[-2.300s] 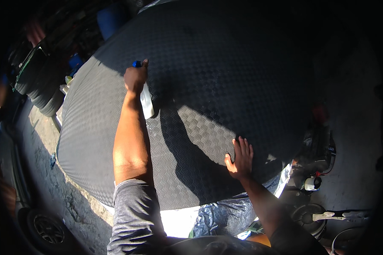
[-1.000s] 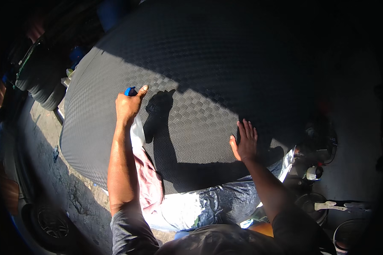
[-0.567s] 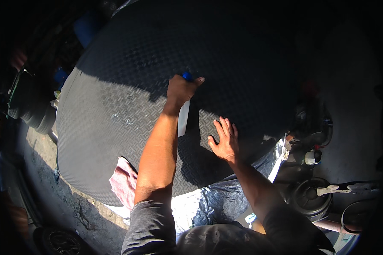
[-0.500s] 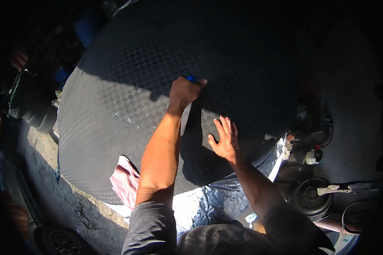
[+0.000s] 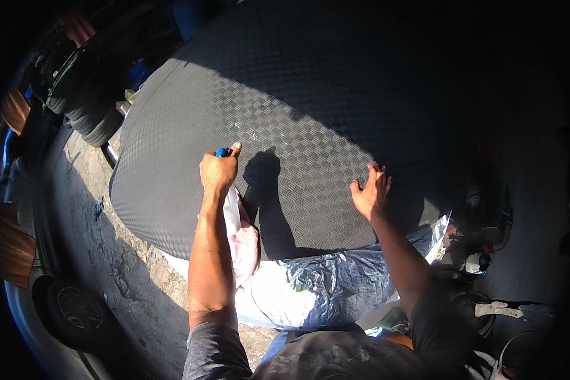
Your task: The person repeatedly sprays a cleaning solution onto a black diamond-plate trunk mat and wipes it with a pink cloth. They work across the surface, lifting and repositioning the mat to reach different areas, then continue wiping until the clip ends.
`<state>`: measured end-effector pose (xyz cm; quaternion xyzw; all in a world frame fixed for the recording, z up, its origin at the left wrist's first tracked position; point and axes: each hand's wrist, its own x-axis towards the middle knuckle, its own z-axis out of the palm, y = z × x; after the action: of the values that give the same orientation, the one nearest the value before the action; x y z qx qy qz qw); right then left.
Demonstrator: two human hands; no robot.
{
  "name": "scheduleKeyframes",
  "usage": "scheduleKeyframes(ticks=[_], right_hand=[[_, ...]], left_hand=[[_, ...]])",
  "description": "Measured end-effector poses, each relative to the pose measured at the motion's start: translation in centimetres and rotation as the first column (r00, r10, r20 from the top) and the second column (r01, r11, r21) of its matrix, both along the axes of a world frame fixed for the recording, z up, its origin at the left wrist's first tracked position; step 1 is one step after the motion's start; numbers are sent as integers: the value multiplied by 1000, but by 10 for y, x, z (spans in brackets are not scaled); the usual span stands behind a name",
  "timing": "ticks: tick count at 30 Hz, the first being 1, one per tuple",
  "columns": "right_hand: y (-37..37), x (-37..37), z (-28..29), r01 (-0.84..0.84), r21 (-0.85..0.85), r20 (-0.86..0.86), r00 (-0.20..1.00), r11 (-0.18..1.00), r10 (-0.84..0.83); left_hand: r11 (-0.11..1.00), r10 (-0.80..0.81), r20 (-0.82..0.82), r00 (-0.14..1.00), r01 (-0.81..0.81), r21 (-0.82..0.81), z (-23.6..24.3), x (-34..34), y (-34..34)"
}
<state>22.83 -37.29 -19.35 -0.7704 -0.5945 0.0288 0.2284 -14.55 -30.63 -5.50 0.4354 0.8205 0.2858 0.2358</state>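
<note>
Viewed from above, left to right: at the far left, stacked tyres (image 5: 85, 117) are lying in shade beside a rough, gritty strip of ground (image 5: 117, 253), and a car wheel (image 5: 76, 313) is showing at the lower edge. I am closing my left hand (image 5: 218, 172) into a fist around a blue-tipped tool (image 5: 223, 152), thumb pointing up along it, with a white and pink rag (image 5: 237, 231) hanging below my wrist; I cannot tell exactly what kind of tool it is. Its tip is resting on the large dark mat (image 5: 297, 107), a broad rubbery sheet embossed with a small checker-plate pattern, half in sun and half in shadow, which is filling the middle of the view. I am judging that I am working the tool across the mat's surface, and the next stroke is calling for steady pressure while the sheet is kept from sliding. My right hand (image 5: 372, 193) is lying flat with fingers spread, gripping nothing, pressing the mat near its lower edge. Below the mat, crinkled shiny plastic sheeting (image 5: 326, 285) is catching the light.
</note>
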Motion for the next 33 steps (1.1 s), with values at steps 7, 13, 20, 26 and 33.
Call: scheduleKeyframes(ticks=[7, 13, 20, 26, 33], right_hand=[[-39, -262, 13, -866, -35, -115, 499, 498, 859], [-36, -256, -30, -907, -179, 62, 376, 381, 925], [-20, -73, 15, -485, 45, -25, 873, 873, 486], [8, 48, 27, -203, 177, 285, 947, 963, 147], [65, 64, -2, -266, -243, 151, 940, 933, 307]], left_hand=[[994, -101, 139, 985, 94, 54, -18, -37, -25], [928, -325, 197, 925, 271, 256, 28, -20, -7], [914, -374, -40, 927, 376, 155, 37, 45, 47], [814, -464, -337, 819, 544, 203, -1, 77, 50], [632, -185, -905, 384, 752, 190, -120, 27, -70]])
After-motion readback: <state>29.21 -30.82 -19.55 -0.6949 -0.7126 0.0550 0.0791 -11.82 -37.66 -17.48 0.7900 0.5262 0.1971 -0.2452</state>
